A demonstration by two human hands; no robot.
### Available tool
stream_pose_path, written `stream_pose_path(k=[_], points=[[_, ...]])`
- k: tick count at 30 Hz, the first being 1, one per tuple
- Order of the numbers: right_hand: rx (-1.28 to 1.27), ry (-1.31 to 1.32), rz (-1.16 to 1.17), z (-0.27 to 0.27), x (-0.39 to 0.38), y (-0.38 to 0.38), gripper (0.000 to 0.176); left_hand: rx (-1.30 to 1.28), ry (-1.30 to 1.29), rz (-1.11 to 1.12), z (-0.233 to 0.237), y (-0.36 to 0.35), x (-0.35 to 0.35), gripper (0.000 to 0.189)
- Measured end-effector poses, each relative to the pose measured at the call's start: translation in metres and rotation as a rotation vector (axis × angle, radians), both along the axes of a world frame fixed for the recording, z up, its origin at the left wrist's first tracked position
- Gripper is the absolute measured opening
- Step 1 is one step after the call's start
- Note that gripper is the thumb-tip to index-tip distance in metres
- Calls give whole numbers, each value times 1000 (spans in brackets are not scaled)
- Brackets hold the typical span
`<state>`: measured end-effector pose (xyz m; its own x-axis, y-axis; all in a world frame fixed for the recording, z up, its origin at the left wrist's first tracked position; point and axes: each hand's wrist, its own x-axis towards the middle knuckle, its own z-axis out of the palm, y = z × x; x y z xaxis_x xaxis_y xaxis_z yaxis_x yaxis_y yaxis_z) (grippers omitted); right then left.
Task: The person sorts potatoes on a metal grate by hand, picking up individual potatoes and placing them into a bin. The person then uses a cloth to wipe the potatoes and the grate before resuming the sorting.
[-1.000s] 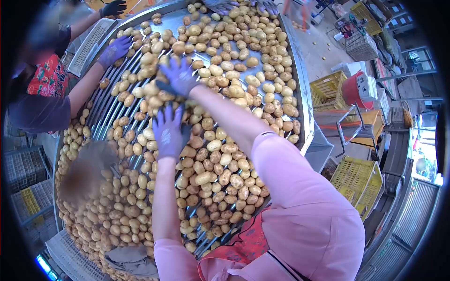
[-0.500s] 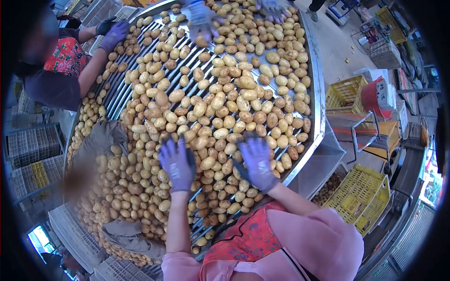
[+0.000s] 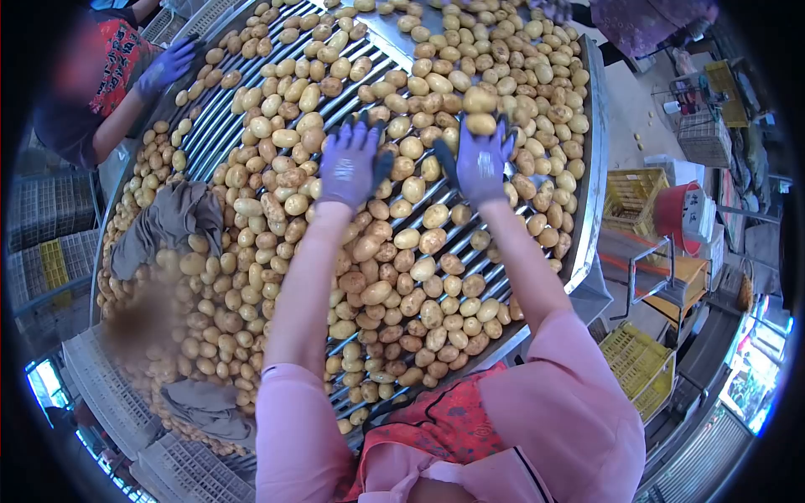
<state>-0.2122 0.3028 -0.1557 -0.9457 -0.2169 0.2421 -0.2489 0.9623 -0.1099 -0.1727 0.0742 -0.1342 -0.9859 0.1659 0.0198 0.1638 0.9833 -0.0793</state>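
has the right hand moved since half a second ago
Yes, the right hand has moved forward, away from the wearer: then short of the near right corner of the rim, now well beyond it.

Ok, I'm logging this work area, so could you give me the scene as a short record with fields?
Surface: roller table, largely covered with potatoes
Left hand: purple-gloved, open, among the potatoes
Right hand: purple-gloved, open, potatoes at its fingers
Co-worker: purple-gloved hand by the table's edge, upper left of the picture
Cloths: upper grey cloth and lower grey cloth, both lying on potatoes
Right of table: yellow crates, red bucket
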Motion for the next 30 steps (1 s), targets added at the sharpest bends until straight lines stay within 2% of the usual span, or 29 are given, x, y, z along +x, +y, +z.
stream_pose_path(k=[1,2,3,4,5,6,7,9,10,11,12,13,14,15,16,17,18,19,21,22,23,24,25,27,29,30], points=[[-9,114,5,-8,-27,-8,75,34,64,32,13,-14,4,64],[-29,9,32,-7,-57,-13,73,53,41,80,11,-35,2,64],[-48,-102,60,-2,-80,-16,71,-44,15,136,21,-50,4,64],[-9,-124,67,0,-97,-23,71,59,110,247,19,-65,10,64],[34,-138,80,12,-109,-30,71,20,147,250,21,-85,13,66],[22,-291,105,25,-120,-34,64,20,96,326,22,-100,21,66],[26,-285,116,28,-117,-40,64,20,41,398,26,-110,29,66],[84,-31,34,32,-84,-60,62,15,11,449,28,-129,38,66],[129,186,184,36,-41,-66,52,13,-25,492,28,-133,44,66],[49,243,426,42,7,-63,46,14,-29,498,29,-129,48,66],[-110,-34,604,46,55,-68,43,-2,48,468,34,-120,52,67],[-161,-182,735,63,111,-67,43,-16,123,429,37,-107,55,68],[-148,-231,933,53,153,-57,46,-36,130,347,37,-94,63,65],[-215,-275,990,53,178,-46,51,-46,100,236,29,-81,77,61],[-138,-421,981,30,193,-29,53,5,35,157,37,-56,92,57],[-135,-395,892,28,188,-16,52,62,-105,96,42,-35,105,55],[-109,-402,814,42,180,-6,48,89,17,64,29,-21,126,54],[-89,-420,733,59,180,4,44,165,12,99,48,-3,139,53],[-407,-291,583,57,166,27,40,298,-218,141,50,10,165,54],[-361,-186,505,56,146,41,39,462,-179,53,49,23,175,56],[-323,-84,444,55,124,47,38,484,-242,-26,43,45,198,55],[-148,-143,410,47,106,47,38,376,-239,-50,62,60,203,54],[26,-198,372,37,88,44,38,342,-337,-51,55,66,212,54],[124,-232,475,27,60,39,37,428,-321,-54,63,77,220,53],[55,-300,400,18,35,27,34,402,-354,-197,57,79,226,53],[57,-427,378,19,15,24,30,396,-296,-245,56,79,235,55]])
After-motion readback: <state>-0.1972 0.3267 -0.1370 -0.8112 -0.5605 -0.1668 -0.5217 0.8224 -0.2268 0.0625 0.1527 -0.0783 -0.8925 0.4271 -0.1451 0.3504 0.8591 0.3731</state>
